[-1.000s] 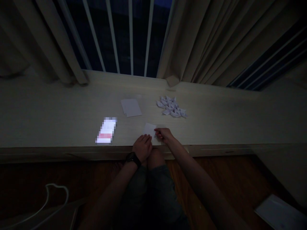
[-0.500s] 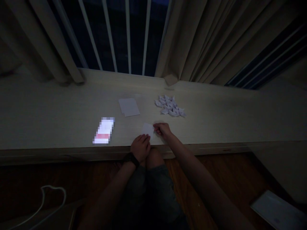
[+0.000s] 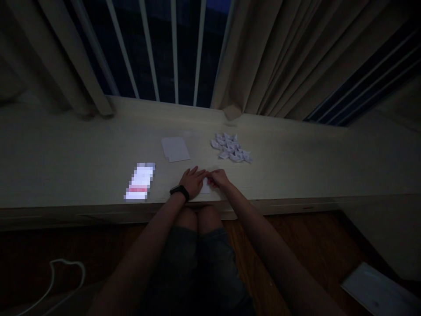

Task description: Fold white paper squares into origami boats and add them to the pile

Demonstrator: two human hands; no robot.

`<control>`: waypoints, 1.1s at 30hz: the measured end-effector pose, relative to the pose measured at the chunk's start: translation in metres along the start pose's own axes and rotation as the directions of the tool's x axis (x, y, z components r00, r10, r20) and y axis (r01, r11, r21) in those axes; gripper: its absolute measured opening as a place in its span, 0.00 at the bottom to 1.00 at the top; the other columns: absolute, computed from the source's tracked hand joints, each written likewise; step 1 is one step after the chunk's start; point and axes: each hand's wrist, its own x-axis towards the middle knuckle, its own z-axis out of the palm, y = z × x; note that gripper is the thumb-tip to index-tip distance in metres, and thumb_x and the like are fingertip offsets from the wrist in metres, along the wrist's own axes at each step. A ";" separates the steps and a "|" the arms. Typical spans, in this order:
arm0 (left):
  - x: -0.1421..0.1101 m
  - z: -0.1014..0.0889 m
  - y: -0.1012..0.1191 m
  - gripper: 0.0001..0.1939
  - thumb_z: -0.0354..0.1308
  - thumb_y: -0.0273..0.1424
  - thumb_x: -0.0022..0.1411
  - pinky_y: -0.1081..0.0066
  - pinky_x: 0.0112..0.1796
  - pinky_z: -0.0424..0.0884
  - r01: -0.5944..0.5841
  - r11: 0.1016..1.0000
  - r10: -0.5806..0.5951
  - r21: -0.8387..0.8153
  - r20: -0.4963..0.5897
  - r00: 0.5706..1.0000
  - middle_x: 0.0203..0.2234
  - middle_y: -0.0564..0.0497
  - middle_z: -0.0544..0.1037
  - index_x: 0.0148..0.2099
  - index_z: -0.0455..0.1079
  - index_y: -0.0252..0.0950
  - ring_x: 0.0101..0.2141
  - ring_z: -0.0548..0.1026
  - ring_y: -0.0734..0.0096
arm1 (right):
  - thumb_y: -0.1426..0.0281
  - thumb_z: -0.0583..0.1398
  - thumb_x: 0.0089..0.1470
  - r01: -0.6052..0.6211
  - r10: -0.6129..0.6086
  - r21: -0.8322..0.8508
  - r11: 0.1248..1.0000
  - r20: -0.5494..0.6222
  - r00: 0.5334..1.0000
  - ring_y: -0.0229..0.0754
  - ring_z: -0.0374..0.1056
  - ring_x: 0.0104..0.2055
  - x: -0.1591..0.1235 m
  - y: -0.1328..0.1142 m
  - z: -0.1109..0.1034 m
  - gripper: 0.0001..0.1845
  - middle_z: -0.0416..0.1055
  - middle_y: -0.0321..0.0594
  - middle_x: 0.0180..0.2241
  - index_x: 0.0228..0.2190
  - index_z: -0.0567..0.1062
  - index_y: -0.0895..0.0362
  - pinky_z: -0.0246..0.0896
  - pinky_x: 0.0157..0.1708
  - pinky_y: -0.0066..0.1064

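Note:
A small white sheet of paper (image 3: 205, 188) lies near the front edge of the ledge, mostly covered by my hands. My left hand (image 3: 193, 182), with a dark watch on its wrist, lies flat over the sheet's left part, fingers stretched out. My right hand (image 3: 218, 178) is closed in a pinch at the sheet's right side, its fingertips close to those of the left. Beyond them several small folded paper boats (image 3: 232, 148) sit in a cluster. A stack of white paper squares (image 3: 176, 149) rests farther back on the left.
A lit phone (image 3: 140, 181), its screen pixelated, lies to the left on the pale ledge (image 3: 296, 171). Curtains (image 3: 259, 57) and a barred window stand behind. Below are my knees, a white cable (image 3: 83, 272) and a flat pale object (image 3: 378, 287) on the wooden floor.
My left hand has moved up and now lies flat across the sheet. My right hand has shifted slightly left toward it. Less of the paper shows.

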 end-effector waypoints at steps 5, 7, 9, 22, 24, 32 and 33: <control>-0.001 0.010 -0.005 0.24 0.46 0.32 0.63 0.52 0.59 0.47 -0.013 0.999 0.012 0.032 0.025 1.000 0.59 0.54 0.64 0.61 0.60 0.47 0.61 0.55 0.59 | 0.71 0.58 0.45 0.048 -0.045 -0.065 0.997 0.042 0.998 0.31 0.54 0.09 -0.007 0.000 -0.002 0.14 0.63 0.35 0.08 0.12 0.70 0.60 0.48 0.11 0.22; -0.002 0.009 -0.003 0.24 0.45 0.33 0.63 0.52 0.59 0.47 -0.019 0.999 0.018 0.037 0.019 1.000 0.59 0.54 0.64 0.61 0.60 0.48 0.61 0.55 0.58 | 0.72 0.57 0.45 0.069 -0.064 -0.085 0.994 0.056 0.996 0.31 0.54 0.09 -0.014 0.002 -0.003 0.13 0.63 0.35 0.08 0.13 0.72 0.60 0.47 0.11 0.23; -0.001 0.007 -0.001 0.23 0.46 0.33 0.63 0.51 0.59 0.46 -0.017 0.999 0.016 0.041 0.032 0.999 0.59 0.54 0.64 0.61 0.60 0.49 0.60 0.55 0.58 | 0.73 0.57 0.44 0.064 -0.059 -0.075 0.995 0.067 0.996 0.32 0.54 0.09 -0.022 0.006 -0.004 0.10 0.64 0.34 0.08 0.17 0.74 0.61 0.46 0.11 0.23; 0.001 0.008 0.001 0.24 0.43 0.39 0.65 0.52 0.59 0.43 -0.013 0.999 0.011 0.033 0.039 0.999 0.60 0.52 0.63 0.63 0.57 0.47 0.61 0.53 0.57 | 0.74 0.59 0.43 0.054 -0.035 -0.092 0.994 0.200 0.979 0.31 0.54 0.10 -0.078 0.022 -0.013 0.07 0.65 0.33 0.10 0.19 0.76 0.61 0.45 0.11 0.23; 0.001 0.009 0.001 0.26 0.43 0.39 0.65 0.53 0.59 0.43 0.000 0.999 -0.001 0.038 0.024 1.000 0.60 0.50 0.62 0.64 0.54 0.43 0.61 0.53 0.57 | 0.72 0.59 0.44 0.080 -0.072 -0.031 0.996 0.198 0.978 0.31 0.55 0.11 -0.074 0.015 -0.015 0.08 0.66 0.34 0.11 0.18 0.75 0.61 0.46 0.11 0.22; 0.000 0.010 -0.001 0.28 0.42 0.39 0.65 0.56 0.60 0.43 -0.006 0.998 0.004 0.068 0.032 0.999 0.62 0.46 0.59 0.64 0.54 0.35 0.61 0.53 0.57 | 0.74 0.58 0.43 -0.010 0.009 0.061 0.998 0.019 1.000 0.30 0.56 0.11 -0.021 0.008 -0.002 0.10 0.66 0.36 0.11 0.14 0.72 0.61 0.50 0.12 0.20; 0.000 0.010 -0.001 0.28 0.41 0.39 0.65 0.56 0.60 0.43 -0.008 0.997 0.006 0.071 0.031 1.000 0.62 0.46 0.59 0.64 0.53 0.35 0.61 0.53 0.57 | 0.73 0.58 0.43 -0.025 0.025 0.057 0.998 -0.004 1.000 0.30 0.56 0.11 -0.015 0.009 0.001 0.10 0.66 0.36 0.11 0.14 0.72 0.61 0.51 0.12 0.20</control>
